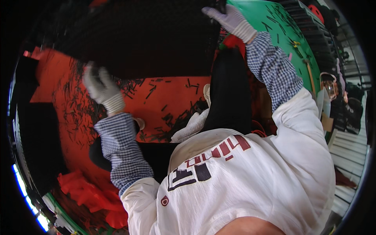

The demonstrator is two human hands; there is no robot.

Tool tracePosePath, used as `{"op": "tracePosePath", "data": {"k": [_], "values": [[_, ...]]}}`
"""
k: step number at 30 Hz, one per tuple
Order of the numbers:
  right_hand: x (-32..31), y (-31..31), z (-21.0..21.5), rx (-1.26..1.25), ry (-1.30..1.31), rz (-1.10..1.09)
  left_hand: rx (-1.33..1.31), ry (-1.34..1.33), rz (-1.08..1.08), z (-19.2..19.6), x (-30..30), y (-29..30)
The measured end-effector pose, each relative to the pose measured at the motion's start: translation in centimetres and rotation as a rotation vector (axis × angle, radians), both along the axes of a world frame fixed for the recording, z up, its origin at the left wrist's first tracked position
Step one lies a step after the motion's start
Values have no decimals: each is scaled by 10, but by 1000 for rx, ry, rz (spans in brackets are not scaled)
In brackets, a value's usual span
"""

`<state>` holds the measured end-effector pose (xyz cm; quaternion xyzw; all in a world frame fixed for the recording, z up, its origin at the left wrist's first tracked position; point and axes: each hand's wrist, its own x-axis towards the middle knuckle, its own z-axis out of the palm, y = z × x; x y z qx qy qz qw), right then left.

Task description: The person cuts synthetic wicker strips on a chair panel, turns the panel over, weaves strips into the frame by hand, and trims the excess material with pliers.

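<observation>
A large black sheet (pixel 149 39) is spread wide in front of me, across the top of the view. My left hand (pixel 101 89), in a white glove with a checked sleeve cover, grips the sheet's lower left edge and is blurred. At the sheet's upper right corner, my right hand (pixel 232 20), also in a white glove, is closed on the edge. Below the sheet lies an orange-red floor covering (pixel 176 92) strewn with several short black strips (pixel 172 119). My white shoe (pixel 192 124) and black trouser leg (pixel 231 90) stand on it.
A green surface (pixel 274 35) with more black strips lies at the upper right, with dark stacked trays (pixel 313 27) beyond it. Crumpled red material (pixel 90 192) sits at the lower left beside a black mat (pixel 35 137). White slats (pixel 348 149) run along the right.
</observation>
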<state>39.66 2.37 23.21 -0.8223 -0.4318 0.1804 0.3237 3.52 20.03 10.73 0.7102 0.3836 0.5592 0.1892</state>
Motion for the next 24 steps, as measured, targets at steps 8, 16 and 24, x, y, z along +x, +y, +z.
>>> {"op": "tracePosePath", "data": {"k": [8, 16, 24], "values": [[42, 1, -84, 88, -286, 40, 237, 909, 47, 79, 18, 61], [60, -5, -130, 312, 400, -62, 590, 736, 39, 105, 66, 80], [46, -11, -98, -100, -333, 50, -83, 1533, -131, 139, 146, 116]]}}
